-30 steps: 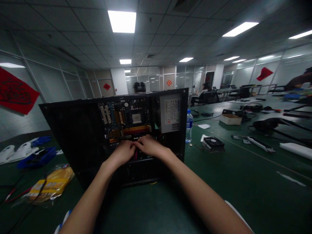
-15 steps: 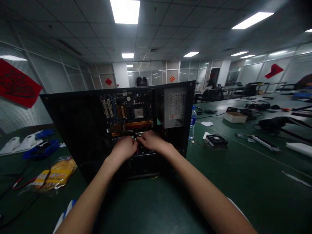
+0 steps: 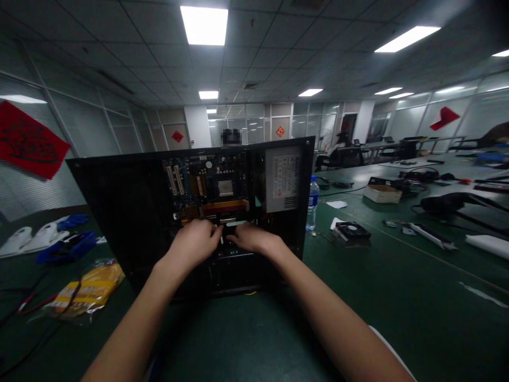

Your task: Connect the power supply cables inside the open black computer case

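Observation:
An open black computer case (image 3: 115, 212) stands upright on the green table in front of me, its inside facing me. Inside it are a motherboard (image 3: 186, 183) with a square silver chip, and a grey power supply (image 3: 283, 180) at the upper right. Both hands reach into the case at the board's lower edge. My left hand (image 3: 196, 239) is curled, thumb toward the middle, most fingers hidden behind it. My right hand (image 3: 252, 237) is bent inward beside it, its fingers curled. A small gap separates the thumbs. Whatever either hand grips is too dark and covered to name.
Right of the case are a water bottle (image 3: 313, 204), a black cooling fan (image 3: 352, 232) and a white box (image 3: 382, 194). On the left lie a blue tray (image 3: 66, 246) and a yellow plastic packet (image 3: 89, 286), with cables near it.
My hands have drawn slightly apart, the left one shifting leftward, and a gap now shows between the thumbs. The view has tilted up a little; the case stays in place.

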The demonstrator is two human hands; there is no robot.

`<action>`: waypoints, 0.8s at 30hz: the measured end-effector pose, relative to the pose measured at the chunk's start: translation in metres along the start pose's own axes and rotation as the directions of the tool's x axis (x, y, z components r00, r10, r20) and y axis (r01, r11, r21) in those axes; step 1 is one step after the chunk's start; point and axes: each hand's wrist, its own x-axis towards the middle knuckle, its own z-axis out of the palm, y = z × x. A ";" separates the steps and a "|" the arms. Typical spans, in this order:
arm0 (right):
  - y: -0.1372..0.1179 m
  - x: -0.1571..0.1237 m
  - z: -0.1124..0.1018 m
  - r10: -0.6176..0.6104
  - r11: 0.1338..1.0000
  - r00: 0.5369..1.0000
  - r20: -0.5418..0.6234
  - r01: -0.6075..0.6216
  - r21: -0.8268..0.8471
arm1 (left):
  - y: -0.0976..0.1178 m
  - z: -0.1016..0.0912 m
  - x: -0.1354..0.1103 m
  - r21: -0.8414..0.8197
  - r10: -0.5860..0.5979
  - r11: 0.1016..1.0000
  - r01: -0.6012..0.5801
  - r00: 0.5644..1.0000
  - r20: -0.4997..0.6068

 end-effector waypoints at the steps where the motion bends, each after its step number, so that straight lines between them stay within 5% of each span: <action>1: 0.000 -0.001 0.000 -0.005 1.000 0.998 -0.056 0.005 -0.002 | -0.004 -0.003 -0.001 -0.030 0.038 0.999 -0.037 0.999 0.039; 4: 0.001 -0.001 -0.001 -0.054 0.997 0.988 -0.145 0.045 -0.060 | -0.018 -0.011 -0.006 -0.133 0.170 0.980 -0.148 0.970 0.174; 9: 0.007 0.001 0.000 -0.020 0.997 0.994 0.111 0.028 -0.066 | -0.028 -0.018 -0.014 -0.188 0.187 0.972 -0.142 0.949 0.253; 11: 0.008 0.001 0.000 -0.021 0.999 0.992 0.121 0.024 -0.026 | -0.027 -0.020 -0.017 -0.192 0.191 0.971 -0.144 0.948 0.254; 17: 0.001 -0.002 -0.006 -0.113 0.985 0.968 -0.225 0.138 0.101 | -0.023 -0.026 -0.023 -0.265 0.302 0.934 -0.238 0.924 0.235; 20: -0.005 0.002 -0.011 0.024 0.946 0.902 -0.430 0.119 0.303 | -0.025 -0.026 -0.021 -0.216 0.288 0.946 -0.244 0.936 0.204; 24: -0.010 0.006 -0.016 0.157 0.813 0.850 -0.503 0.178 0.555 | -0.033 -0.029 -0.014 -0.113 0.289 0.955 -0.276 0.949 0.124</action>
